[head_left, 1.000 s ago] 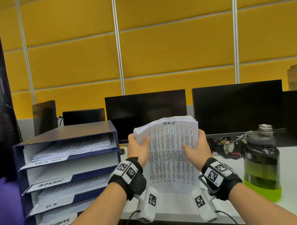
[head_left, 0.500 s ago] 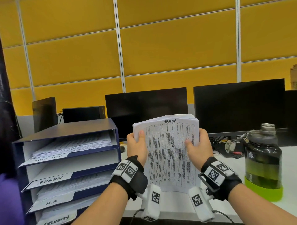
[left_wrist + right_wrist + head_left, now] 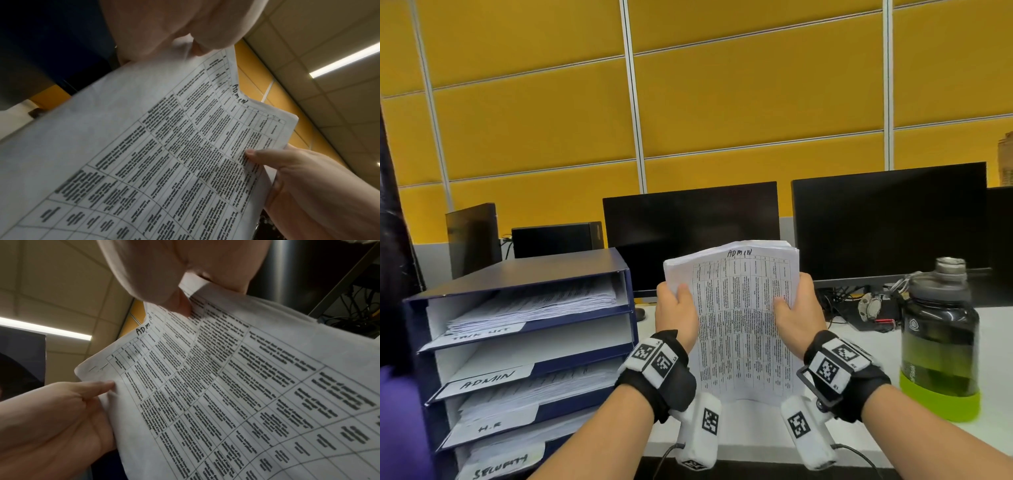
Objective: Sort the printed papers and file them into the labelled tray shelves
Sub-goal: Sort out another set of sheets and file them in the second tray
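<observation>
A thick stack of printed papers (image 3: 739,318) stands upright above the desk, its top sheet a printed table with "ADMIN" handwritten at the top. My left hand (image 3: 675,315) grips the stack's left edge, thumb on the front sheet. My right hand (image 3: 796,313) grips the right edge the same way. Both wrist views show the papers (image 3: 164,154) (image 3: 226,386) close up, with a thumb pressed on the print. To the left stands a blue tray shelf unit (image 3: 524,274). Its ADMIN shelf (image 3: 534,346) holds no paper; the shelves above and below hold stacks.
Two dark monitors (image 3: 691,233) (image 3: 890,219) stand behind the papers. A dark water bottle with a green base (image 3: 940,342) sits at the right on the white desk (image 3: 996,359). Cables and small items (image 3: 866,308) lie beside it.
My left thumb has slid along the front sheet and the stack's top left corner has straightened. Both hands keep their grip in about the same place.
</observation>
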Motion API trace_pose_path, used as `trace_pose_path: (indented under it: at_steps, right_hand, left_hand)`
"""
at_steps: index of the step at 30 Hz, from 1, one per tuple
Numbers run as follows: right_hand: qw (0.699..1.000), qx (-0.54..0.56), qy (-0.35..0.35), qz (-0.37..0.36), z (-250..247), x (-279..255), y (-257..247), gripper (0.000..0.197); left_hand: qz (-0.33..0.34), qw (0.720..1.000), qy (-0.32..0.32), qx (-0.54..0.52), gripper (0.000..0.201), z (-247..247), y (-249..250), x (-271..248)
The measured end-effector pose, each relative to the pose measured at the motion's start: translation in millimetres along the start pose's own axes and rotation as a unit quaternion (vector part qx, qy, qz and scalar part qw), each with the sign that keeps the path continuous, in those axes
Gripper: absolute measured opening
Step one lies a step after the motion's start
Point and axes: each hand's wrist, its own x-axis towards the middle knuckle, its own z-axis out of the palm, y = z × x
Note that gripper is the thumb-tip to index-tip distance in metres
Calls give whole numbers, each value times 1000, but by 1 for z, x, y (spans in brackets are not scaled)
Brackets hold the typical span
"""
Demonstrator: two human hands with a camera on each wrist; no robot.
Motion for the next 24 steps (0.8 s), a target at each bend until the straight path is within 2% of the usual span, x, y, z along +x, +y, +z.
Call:
trace_pose_path:
  at_steps: [5, 8, 12, 17, 24]
  right_hand:
    - [999, 10, 23, -39, 1, 7, -13, 36]
    - [1000, 11, 3, 2, 3, 7, -7, 40]
    - [998, -16, -39, 53, 4, -2, 16, 42]
    - [994, -28, -68, 78, 4, -8, 29, 39]
    - [994, -33, -66, 80, 6, -9, 30, 35]
  left_hand:
    - [37, 999, 27, 13, 25, 2, 13, 6]
    - [19, 999, 22, 20, 26, 3, 5, 6]
    - [-10, 999, -18, 50, 26, 1, -20, -2]
    - [-39, 993, -62, 93, 28, -1, -41, 0]
    - [-44, 990, -73, 116, 22, -1, -54, 0]
